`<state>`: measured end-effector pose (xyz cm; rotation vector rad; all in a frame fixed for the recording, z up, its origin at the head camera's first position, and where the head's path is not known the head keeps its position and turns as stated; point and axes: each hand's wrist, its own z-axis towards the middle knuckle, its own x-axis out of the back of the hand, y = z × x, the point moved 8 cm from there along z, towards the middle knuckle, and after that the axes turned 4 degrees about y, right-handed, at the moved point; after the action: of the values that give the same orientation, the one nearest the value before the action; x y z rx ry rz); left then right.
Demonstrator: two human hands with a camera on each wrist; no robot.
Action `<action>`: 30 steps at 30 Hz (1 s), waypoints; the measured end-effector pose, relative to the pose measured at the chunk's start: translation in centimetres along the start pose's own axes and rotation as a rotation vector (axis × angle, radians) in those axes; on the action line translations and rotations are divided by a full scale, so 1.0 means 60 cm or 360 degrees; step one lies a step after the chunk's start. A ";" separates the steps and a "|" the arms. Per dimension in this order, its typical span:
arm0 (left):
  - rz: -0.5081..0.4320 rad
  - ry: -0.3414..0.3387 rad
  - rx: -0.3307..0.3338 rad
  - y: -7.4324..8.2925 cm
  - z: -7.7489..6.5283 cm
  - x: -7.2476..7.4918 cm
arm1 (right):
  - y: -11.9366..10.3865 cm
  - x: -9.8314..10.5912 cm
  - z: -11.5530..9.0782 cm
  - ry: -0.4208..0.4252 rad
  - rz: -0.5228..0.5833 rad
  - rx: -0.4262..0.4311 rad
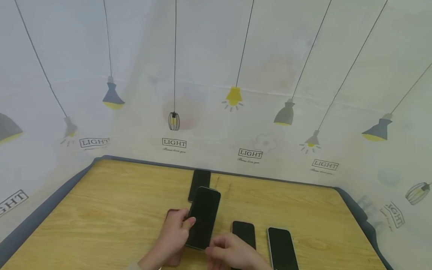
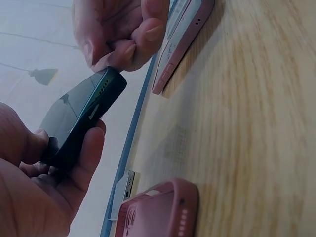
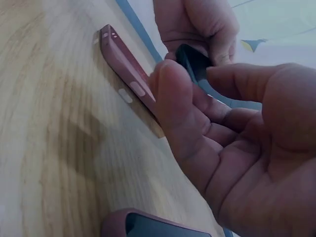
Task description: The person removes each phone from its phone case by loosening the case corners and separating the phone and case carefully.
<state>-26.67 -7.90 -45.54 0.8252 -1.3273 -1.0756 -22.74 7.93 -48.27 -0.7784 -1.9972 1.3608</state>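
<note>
My left hand (image 1: 172, 232) grips a black-screened phone (image 1: 204, 217) by its left side, thumb along the screen edge. The phone is tilted up above the table, with a dark case (image 2: 94, 116) around it in the left wrist view. At its near right corner, my right hand (image 1: 234, 252) has its thumb and fingers curled, with fingertips touching that corner. The right wrist view shows that corner partly hidden behind the fingers. Below my left hand lies a hollow pink phone case (image 2: 183, 202), mostly covered by the hand in the head view.
A dark phone (image 1: 199, 182) lies behind the held one, near the table's back edge. To the right lie a phone (image 1: 245, 232) partly under my right hand and a light-edged phone (image 1: 282, 247). A printed cloth (image 1: 209, 75) rises around the wooden table (image 1: 111, 210).
</note>
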 end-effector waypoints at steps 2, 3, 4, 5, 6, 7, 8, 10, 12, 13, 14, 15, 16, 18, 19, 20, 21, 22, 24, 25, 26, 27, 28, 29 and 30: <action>-0.0010 -0.0006 -0.0003 0.000 -0.001 0.001 | 0.002 -0.003 0.004 0.0042 -0.0007 -0.0017; -0.0021 -0.0011 -0.0008 0.001 -0.001 0.002 | 0.003 -0.003 0.005 0.0071 -0.0015 -0.0021; -0.0031 -0.0010 -0.0013 0.002 0.000 0.002 | 0.004 -0.003 0.007 0.0103 -0.0027 -0.0026; -0.0048 -0.0014 -0.0016 0.002 0.000 0.002 | 0.006 -0.003 0.008 0.0137 -0.0045 -0.0030; -0.0058 -0.0015 -0.0020 0.002 0.000 0.002 | 0.007 -0.003 0.010 0.0166 -0.0058 -0.0034; -0.0062 -0.0010 -0.0025 0.002 0.000 0.003 | 0.008 -0.004 0.012 0.0192 -0.0083 -0.0032; -0.0078 -0.0013 -0.0026 0.003 0.000 0.004 | 0.008 -0.004 0.014 0.0213 -0.0102 -0.0031; -0.0095 -0.0007 -0.0038 0.004 -0.002 0.004 | 0.009 -0.006 0.016 0.0245 -0.0130 -0.0038; -0.0092 -0.0001 -0.0053 0.007 -0.004 0.004 | 0.011 -0.006 0.019 0.0272 -0.0131 -0.0046; -0.0098 0.0000 -0.0054 0.008 -0.004 0.003 | 0.010 -0.007 0.019 0.0283 -0.0127 -0.0035; -0.0100 0.0005 -0.0055 0.009 -0.005 0.002 | 0.010 -0.007 0.020 0.0295 -0.0110 -0.0020; -0.0094 0.0015 -0.0051 0.010 -0.006 0.002 | 0.010 -0.007 0.022 0.0308 -0.0090 -0.0004; -0.0091 0.0015 -0.0048 0.010 -0.005 0.002 | 0.010 -0.006 0.022 0.0324 -0.0065 0.0017; -0.0116 0.0016 -0.0021 0.009 -0.005 0.001 | 0.008 -0.004 0.024 0.0349 -0.0003 0.0064; -0.0134 0.0018 -0.0008 0.009 -0.004 0.001 | 0.007 -0.003 0.024 0.0355 0.0023 0.0087; -0.0138 0.0022 0.0000 0.009 -0.004 0.001 | 0.007 -0.003 0.024 0.0362 0.0052 0.0097; -0.0151 0.0018 0.0013 0.009 -0.003 0.002 | 0.007 -0.002 0.023 0.0369 0.0077 0.0103; -0.0156 0.0014 0.0023 0.008 -0.003 0.002 | 0.006 -0.001 0.023 0.0374 0.0105 0.0108; -0.0153 0.0010 0.0045 0.007 -0.002 0.003 | 0.006 0.000 0.021 0.0381 0.0144 0.0109; -0.0148 0.0007 0.0053 0.007 -0.002 0.004 | 0.006 0.000 0.021 0.0380 0.0164 0.0110; -0.0128 0.0007 0.0054 0.006 -0.002 0.005 | 0.006 0.000 0.020 0.0376 0.0184 0.0112; -0.0108 0.0009 0.0051 0.006 -0.002 0.007 | 0.006 0.001 0.020 0.0372 0.0200 0.0114; -0.0097 0.0007 0.0054 0.006 -0.002 0.007 | 0.007 0.001 0.019 0.0367 0.0214 0.0117; -0.0088 0.0006 0.0057 0.006 -0.001 0.008 | 0.007 0.001 0.019 0.0360 0.0230 0.0119; -0.0077 0.0004 0.0054 0.006 -0.001 0.008 | 0.007 0.002 0.018 0.0354 0.0241 0.0121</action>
<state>-26.59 -8.27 -45.06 0.8873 -1.3326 -1.0921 -23.56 7.52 -48.99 -1.0157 -1.7345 1.3608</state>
